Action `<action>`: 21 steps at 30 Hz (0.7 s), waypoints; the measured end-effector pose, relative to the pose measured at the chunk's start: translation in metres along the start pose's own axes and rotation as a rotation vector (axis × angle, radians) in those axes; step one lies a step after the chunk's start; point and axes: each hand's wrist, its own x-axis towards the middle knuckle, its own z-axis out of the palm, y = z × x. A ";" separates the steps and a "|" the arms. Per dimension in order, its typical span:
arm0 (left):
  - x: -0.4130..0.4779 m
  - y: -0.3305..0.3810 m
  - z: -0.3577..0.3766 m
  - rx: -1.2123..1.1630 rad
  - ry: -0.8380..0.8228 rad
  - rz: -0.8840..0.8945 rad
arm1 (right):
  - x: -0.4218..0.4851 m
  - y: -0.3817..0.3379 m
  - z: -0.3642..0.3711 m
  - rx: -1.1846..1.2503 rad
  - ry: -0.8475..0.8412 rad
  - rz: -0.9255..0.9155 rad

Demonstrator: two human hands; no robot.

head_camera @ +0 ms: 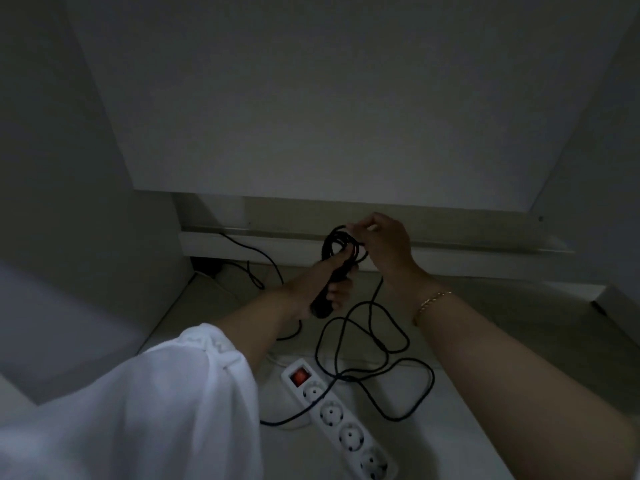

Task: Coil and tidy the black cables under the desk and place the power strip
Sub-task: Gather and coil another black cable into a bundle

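Observation:
My left hand grips a partly wound coil of black cable, its fingers curled round the bundled lower end. My right hand pinches the cable at the top right of the coil. From the coil the loose rest of the black cable drops to the floor in several wide loops. A white power strip with a lit red switch lies on the floor below my hands, and one loop crosses its first socket.
The dim space under the desk is closed in by a white back panel, a side panel on the left and a baseboard. A second black cable runs along the floor at the left towards the back corner.

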 end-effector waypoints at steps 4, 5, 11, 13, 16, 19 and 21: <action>0.005 0.008 -0.002 -0.252 0.068 0.146 | -0.005 -0.001 0.002 -0.073 -0.088 -0.048; 0.005 0.010 -0.003 -0.303 0.089 0.183 | -0.008 -0.001 0.004 -0.054 -0.115 -0.025; 0.008 0.014 -0.018 -0.396 0.208 0.301 | -0.021 -0.007 0.013 -0.022 -0.254 0.049; 0.009 0.011 -0.022 -0.359 0.236 0.284 | -0.026 -0.006 0.016 -0.252 -0.275 -0.089; 0.009 0.008 -0.025 -0.232 0.222 0.287 | -0.031 -0.002 0.020 -0.530 -0.214 -0.218; 0.007 0.008 -0.023 -0.126 0.223 0.296 | -0.033 -0.004 0.021 -0.511 -0.183 -0.229; 0.007 0.007 -0.020 -0.107 0.233 0.293 | -0.034 -0.003 0.020 -0.508 -0.187 -0.226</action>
